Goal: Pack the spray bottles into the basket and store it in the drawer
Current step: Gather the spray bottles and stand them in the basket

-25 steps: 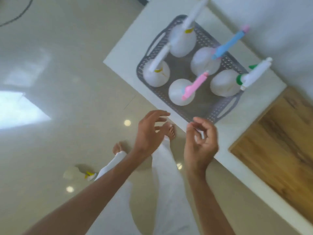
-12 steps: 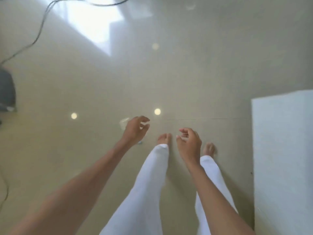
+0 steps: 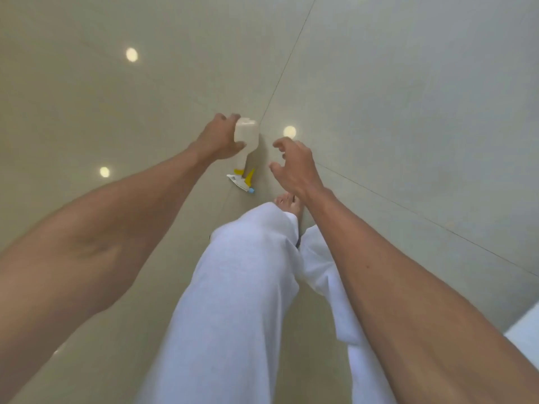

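A white spray bottle (image 3: 248, 135) with a yellow and white trigger head lies on the glossy beige floor, its nozzle pointing toward me. My left hand (image 3: 219, 138) wraps around the bottle's body, fingers over its far side and thumb on the near side. My right hand (image 3: 293, 164) hovers just right of the bottle with curled, spread fingers, touching nothing. The basket and the other bottles are out of view.
My legs in white trousers (image 3: 239, 287) and a bare foot (image 3: 288, 204) fill the lower middle. A white counter corner (image 3: 525, 339) shows at the lower right edge. Ceiling lights reflect on the floor tiles (image 3: 379, 83).
The view swung from the counter with the basket down to the floor. Both hands reached down, and my left hand closed around the fallen spray bottle.
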Tool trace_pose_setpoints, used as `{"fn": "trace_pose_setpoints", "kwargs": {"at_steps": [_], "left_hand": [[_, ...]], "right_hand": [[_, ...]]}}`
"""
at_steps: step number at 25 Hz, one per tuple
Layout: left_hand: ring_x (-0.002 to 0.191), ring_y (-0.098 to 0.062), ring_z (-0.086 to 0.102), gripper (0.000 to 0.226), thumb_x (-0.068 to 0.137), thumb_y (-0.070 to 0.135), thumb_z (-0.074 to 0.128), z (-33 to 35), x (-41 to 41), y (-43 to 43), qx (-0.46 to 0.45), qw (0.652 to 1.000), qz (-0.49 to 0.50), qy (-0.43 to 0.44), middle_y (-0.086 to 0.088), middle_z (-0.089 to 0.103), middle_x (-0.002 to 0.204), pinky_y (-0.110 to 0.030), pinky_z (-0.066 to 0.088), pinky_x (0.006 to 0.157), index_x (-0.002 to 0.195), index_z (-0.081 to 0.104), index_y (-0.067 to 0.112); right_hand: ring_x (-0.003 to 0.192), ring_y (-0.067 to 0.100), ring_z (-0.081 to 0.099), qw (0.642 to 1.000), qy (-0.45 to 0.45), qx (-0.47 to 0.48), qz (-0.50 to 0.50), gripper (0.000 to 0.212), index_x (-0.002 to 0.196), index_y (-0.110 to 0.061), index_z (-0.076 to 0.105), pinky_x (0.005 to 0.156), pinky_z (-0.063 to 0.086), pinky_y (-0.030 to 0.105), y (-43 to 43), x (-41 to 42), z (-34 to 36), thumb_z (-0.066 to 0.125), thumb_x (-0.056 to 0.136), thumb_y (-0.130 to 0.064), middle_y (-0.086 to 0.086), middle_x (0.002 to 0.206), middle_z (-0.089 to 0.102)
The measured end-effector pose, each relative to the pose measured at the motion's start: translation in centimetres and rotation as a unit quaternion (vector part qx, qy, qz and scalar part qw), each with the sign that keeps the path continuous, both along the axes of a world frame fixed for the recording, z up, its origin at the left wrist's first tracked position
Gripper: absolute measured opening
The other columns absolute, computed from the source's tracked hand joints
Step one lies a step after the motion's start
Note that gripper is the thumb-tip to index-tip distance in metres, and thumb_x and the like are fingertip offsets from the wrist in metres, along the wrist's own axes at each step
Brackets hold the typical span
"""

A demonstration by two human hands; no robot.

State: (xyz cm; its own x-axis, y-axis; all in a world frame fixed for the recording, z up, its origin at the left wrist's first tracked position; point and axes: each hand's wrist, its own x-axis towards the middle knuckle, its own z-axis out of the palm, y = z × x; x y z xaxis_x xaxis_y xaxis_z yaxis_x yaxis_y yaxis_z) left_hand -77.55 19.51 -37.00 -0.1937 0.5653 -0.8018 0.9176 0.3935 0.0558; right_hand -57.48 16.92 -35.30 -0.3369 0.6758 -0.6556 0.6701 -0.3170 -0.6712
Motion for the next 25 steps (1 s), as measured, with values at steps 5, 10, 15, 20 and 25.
{"fn": "trace_pose_setpoints", "kwargs": {"at_steps": [5, 10, 15, 20, 25], "left_hand": [[0.125, -0.04, 0.053, 0.074, 0.082, 0.045, 0.074, -7.7, 0.2, -0.5, 0.038, 0.985, 0.169, -0.018, -0.024, 0.047, 0.138, -0.037, 0.045, 0.103, 0.144, 0.039, 0.026], [0.116, -0.032, 0.059, 0.071, 0.067, 0.055, 0.081, -6.0, 2.9, 0.8, 0.105, 0.976, 0.186, -0.031, -0.011, 0.06, 0.127, -0.036, 0.049, 0.094, 0.127, 0.051, 0.03], [0.112, -0.019, 0.06, 0.077, 0.056, 0.065, 0.081, 5.7, 6.5, 4.2, 0.112, 0.929, 0.314, -0.158, 0.002, 0.052, 0.125, -0.033, 0.062, 0.082, 0.124, 0.052, 0.042], [0.101, -0.019, 0.071, 0.069, 0.07, 0.065, 0.077, 20.1, 11.6, 5.7, 0.042, 0.85, 0.431, -0.3, -0.003, 0.064, 0.127, -0.045, 0.065, 0.072, 0.123, 0.058, 0.025], [0.073, -0.026, 0.076, 0.071, 0.078, 0.077, 0.059, 30.4, 19.0, 2.3, -0.193, 0.781, 0.444, -0.394, -0.01, 0.074, 0.095, -0.034, 0.061, 0.057, 0.116, 0.069, 0.018]], "right_hand": [[0.117, 0.028, 0.06, 0.998, -0.031, 0.025, -0.043, 0.035, 0.127, -0.005, 0.061, 0.103, 0.049, 0.036, 2.0, 2.2, -6.5, 0.064, 0.092, -0.008, 0.014, 0.127, 0.063], [0.112, 0.024, 0.063, 0.994, -0.058, 0.002, -0.094, 0.03, 0.122, -0.007, 0.064, 0.101, 0.05, 0.034, 2.4, 5.3, -6.3, 0.061, 0.093, -0.008, 0.01, 0.123, 0.065], [0.109, 0.019, 0.061, 0.971, -0.061, 0.026, -0.228, 0.031, 0.122, -0.011, 0.063, 0.101, 0.052, 0.038, 0.2, 7.6, 4.5, 0.058, 0.092, -0.005, 0.007, 0.129, 0.054], [0.094, 0.01, 0.059, 0.84, -0.07, -0.006, -0.537, 0.05, 0.123, -0.01, 0.053, 0.08, 0.057, 0.028, -2.2, 10.6, 20.8, 0.047, 0.078, 0.012, 0.005, 0.128, 0.056], [0.089, -0.001, 0.069, 0.728, 0.215, -0.026, -0.651, 0.049, 0.113, -0.025, 0.062, 0.067, 0.056, 0.017, -3.4, 14.3, 33.8, 0.056, 0.081, 0.012, -0.008, 0.106, 0.068]]}}
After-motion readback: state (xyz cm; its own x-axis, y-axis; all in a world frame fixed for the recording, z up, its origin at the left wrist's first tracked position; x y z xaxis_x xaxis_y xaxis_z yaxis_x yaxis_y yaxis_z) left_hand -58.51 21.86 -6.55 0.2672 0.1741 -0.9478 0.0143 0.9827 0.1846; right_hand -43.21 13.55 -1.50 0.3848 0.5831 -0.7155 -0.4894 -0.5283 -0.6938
